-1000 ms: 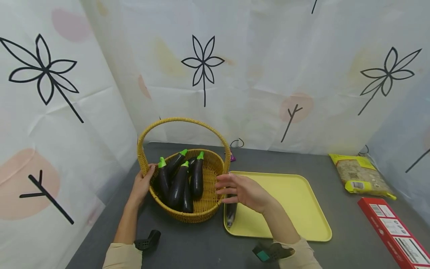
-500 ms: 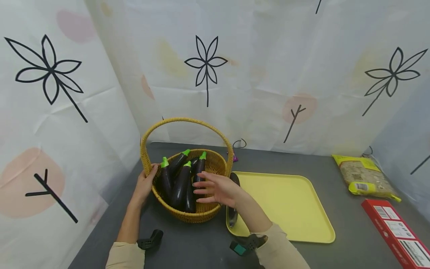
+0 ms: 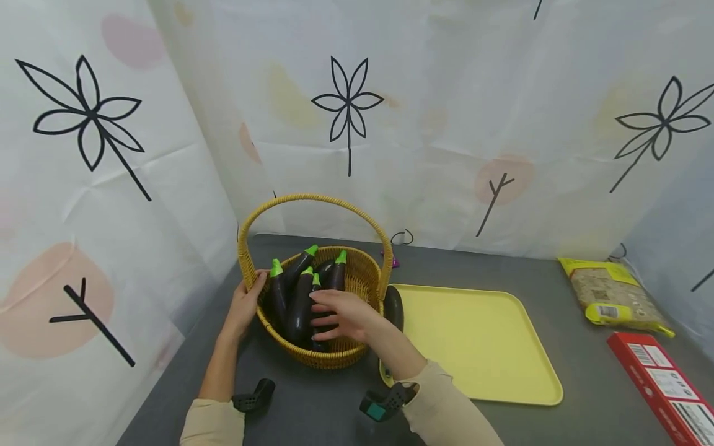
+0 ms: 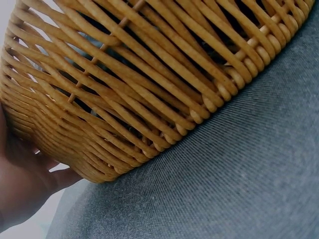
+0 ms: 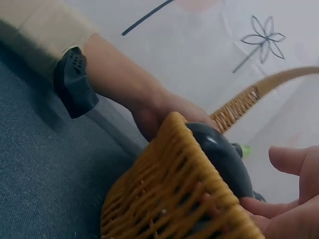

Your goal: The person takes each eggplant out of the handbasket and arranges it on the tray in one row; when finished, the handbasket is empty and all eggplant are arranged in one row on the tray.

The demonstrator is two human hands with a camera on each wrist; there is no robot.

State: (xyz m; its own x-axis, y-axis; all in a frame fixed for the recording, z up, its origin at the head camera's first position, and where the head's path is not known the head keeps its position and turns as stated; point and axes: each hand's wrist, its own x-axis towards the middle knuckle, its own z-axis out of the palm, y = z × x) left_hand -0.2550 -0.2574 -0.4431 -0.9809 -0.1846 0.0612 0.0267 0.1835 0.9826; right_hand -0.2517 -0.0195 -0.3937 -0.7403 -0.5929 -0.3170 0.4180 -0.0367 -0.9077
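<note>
Eggplants [image 3: 299,311] lie in the basket [image 3: 323,360] on the desk [image 3: 312,412], green stems toward the basket's far side. The left grip [image 3: 245,306] pinches the basket's left rim. The right grip [image 3: 341,316] is over the basket's right half, fingers spread; I cannot tell whether they touch eggplants. Another eggplant [image 3: 393,306] is just right of the basket.

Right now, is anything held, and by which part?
The left hand holds the round, tan wicker basket by its left rim; the right hand, thumb apart, apparently holds nothing.
</note>
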